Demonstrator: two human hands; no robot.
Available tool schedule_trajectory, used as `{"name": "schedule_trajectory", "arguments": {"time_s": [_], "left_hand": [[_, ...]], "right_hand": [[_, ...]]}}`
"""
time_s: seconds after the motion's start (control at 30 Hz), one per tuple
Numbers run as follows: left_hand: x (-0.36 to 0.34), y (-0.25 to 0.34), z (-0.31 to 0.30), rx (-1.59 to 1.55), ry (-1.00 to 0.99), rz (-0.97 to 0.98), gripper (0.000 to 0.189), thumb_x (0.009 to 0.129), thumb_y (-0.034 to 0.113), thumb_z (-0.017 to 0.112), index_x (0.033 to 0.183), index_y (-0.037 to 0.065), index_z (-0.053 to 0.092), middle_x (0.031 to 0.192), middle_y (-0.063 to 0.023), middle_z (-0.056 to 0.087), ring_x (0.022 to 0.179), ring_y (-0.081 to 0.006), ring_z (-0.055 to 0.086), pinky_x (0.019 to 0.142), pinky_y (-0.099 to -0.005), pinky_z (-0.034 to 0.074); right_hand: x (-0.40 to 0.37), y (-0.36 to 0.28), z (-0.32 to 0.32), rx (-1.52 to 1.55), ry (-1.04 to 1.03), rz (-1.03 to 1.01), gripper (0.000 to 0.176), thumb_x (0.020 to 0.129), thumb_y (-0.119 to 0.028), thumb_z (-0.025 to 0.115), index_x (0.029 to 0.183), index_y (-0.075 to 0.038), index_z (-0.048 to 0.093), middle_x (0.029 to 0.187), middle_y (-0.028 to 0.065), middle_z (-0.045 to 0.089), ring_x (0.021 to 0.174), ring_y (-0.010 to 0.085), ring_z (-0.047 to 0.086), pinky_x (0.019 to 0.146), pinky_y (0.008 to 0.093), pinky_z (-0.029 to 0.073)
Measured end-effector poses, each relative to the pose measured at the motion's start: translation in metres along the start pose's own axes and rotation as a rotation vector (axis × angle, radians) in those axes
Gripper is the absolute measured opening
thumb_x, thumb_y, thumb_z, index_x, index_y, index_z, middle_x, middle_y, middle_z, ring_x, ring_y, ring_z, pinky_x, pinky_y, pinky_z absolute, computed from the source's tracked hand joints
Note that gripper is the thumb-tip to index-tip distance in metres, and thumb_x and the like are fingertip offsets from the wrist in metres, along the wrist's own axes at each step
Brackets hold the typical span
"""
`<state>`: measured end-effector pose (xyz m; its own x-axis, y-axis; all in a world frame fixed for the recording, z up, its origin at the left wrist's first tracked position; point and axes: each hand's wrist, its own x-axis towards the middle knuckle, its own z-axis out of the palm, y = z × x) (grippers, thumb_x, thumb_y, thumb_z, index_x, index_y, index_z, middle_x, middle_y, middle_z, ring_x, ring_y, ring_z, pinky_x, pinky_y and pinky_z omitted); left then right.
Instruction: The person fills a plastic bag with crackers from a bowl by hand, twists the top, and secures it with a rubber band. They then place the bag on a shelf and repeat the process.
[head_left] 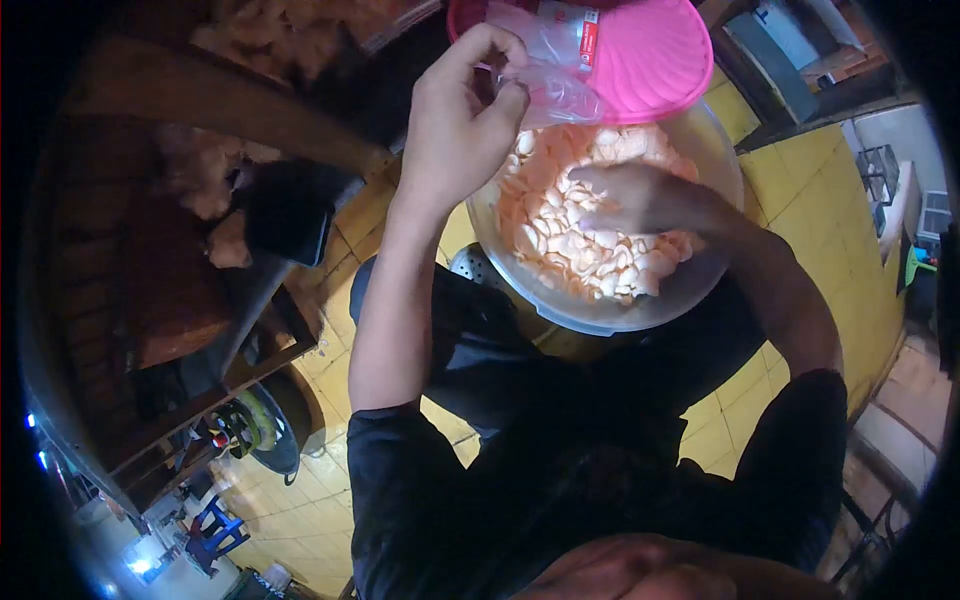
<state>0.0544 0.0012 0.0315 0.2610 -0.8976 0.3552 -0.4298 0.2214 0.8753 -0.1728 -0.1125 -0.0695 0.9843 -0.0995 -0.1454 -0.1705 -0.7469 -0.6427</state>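
My left hand (465, 125) is closed, thumb and fingers pinching the edge of a clear plastic bag (565, 90) with a red and white label. The bag lies partly over a bright pink, ribbed plastic piece (655, 60) at the basin's far rim. Below it, a large translucent basin (600, 325) holds many pale, curled, chip-like crackers (570, 245). My right hand (640, 200) reaches into the basin, slightly blurred, fingers apart against the crackers. Whether any cracker lies under its fingers is hidden.
The basin stands between my knees above a yellow tiled floor (800, 200). At left is a dark wooden rack (170, 300) with a dark phone-like slab (290, 225). A dark pan (280, 430) and a blue stool (220, 530) are farther down. Shelving stands at upper right.
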Motion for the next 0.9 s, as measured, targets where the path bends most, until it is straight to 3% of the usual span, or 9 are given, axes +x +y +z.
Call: {"name": "schedule_trajectory", "arguments": {"time_s": [0.1,0.2,0.27,0.37,0.5,0.6,0.8,0.87,0.9], "left_hand": [[0.0,-0.002,0.005,0.207,-0.002,0.053,0.015,0.085,-0.007,0.057,0.093,0.001,0.067,0.086,-0.0028,0.059,0.08,-0.0071,0.058,0.072,-0.0227,0.047],[0.0,-0.007,0.006,0.221,-0.043,0.113,0.016,0.083,-0.008,0.055,0.088,-0.001,0.069,0.09,-0.007,0.065,0.083,-0.0108,0.063,0.074,-0.0251,0.05],[-0.001,-0.009,0.005,0.209,-0.046,0.087,0.016,0.083,-0.008,0.054,0.087,-0.002,0.069,0.09,-0.008,0.067,0.083,-0.0122,0.064,0.074,-0.0258,0.05],[-0.004,-0.012,0.007,0.23,-0.054,0.037,0.017,0.084,-0.007,0.054,0.088,-0.002,0.069,0.088,-0.009,0.068,0.079,-0.0127,0.064,0.072,-0.0267,0.05],[-0.004,-0.001,0.012,0.347,-0.044,-0.031,0.017,0.084,-0.004,0.056,0.094,-0.002,0.069,0.08,-0.0095,0.069,0.068,-0.0101,0.062,0.065,-0.0272,0.05],[-0.003,-0.002,0.017,0.309,-0.04,-0.102,0.02,0.085,-0.001,0.058,0.1,0.0,0.07,0.081,-0.0101,0.07,0.064,-0.0097,0.061,0.061,-0.0267,0.048],[-0.011,-0.006,0.032,0.345,-0.05,-0.028,0.024,0.085,0.0,0.06,0.106,0.0,0.07,0.082,-0.0124,0.07,0.066,-0.0135,0.065,0.064,-0.0298,0.052],[-0.012,-0.006,0.039,0.404,-0.105,0.018,0.03,0.087,0.0,0.059,0.115,-0.001,0.068,0.085,-0.0138,0.071,0.072,-0.0146,0.069,0.067,-0.031,0.054],[-0.015,-0.003,0.044,0.268,-0.162,-0.092,0.033,0.089,0.0,0.058,0.121,-0.002,0.065,0.085,-0.0138,0.071,0.076,-0.0149,0.069,0.07,-0.0307,0.055]], "right_hand": [[0.005,-0.008,0.042,-0.083,-0.081,-0.016,0.075,0.089,-0.037,0.07,0.147,-0.002,0.038,0.138,0.026,0.05,0.112,0.0404,0.062,0.098,0.0446,0.048],[0.011,-0.071,0.026,-0.106,-0.613,0.392,0.081,0.087,-0.029,0.069,0.152,-0.002,0.028,0.146,0.0377,0.031,0.121,0.0471,0.055,0.103,0.046,0.045],[0.005,-0.068,0.039,-0.093,-0.45,0.277,0.071,0.084,-0.024,0.069,0.145,-0.004,0.04,0.14,0.033,0.043,0.12,0.0437,0.057,0.102,0.0457,0.046],[0.006,-0.061,0.047,-0.136,-0.467,0.24,0.054,0.082,-0.018,0.068,0.131,-0.004,0.053,0.125,0.0265,0.057,0.116,0.0403,0.059,0.1,0.0463,0.047],[-0.007,-0.064,0.026,-0.063,-0.345,0.22,0.036,0.082,-0.014,0.066,0.115,-0.002,0.06,0.109,0.0217,0.064,0.109,0.0381,0.061,0.094,0.0463,0.048],[-0.011,-0.054,-0.01,0.156,-0.054,0.066,0.024,0.081,-0.013,0.069,0.103,-0.002,0.065,0.093,0.0184,0.064,0.09,0.0334,0.064,0.082,0.0423,0.049],[-0.018,-0.056,-0.086,0.657,0.292,0.127,0.024,0.083,-0.011,0.073,0.104,-0.001,0.067,0.095,0.0086,0.07,0.092,0.0169,0.067,0.085,0.0318,0.053],[-0.018,-0.052,-0.091,0.652,0.4,0.121,0.024,0.085,-0.011,0.073,0.106,-0.002,0.066,0.096,0.0076,0.07,0.092,0.0144,0.066,0.084,0.0299,0.053],[-0.018,-0.05,-0.093,0.646,0.506,0.112,0.024,0.087,-0.01,0.072,0.109,-0.002,0.065,0.096,0.0066,0.069,0.092,0.012,0.066,0.083,0.028,0.053]]}}
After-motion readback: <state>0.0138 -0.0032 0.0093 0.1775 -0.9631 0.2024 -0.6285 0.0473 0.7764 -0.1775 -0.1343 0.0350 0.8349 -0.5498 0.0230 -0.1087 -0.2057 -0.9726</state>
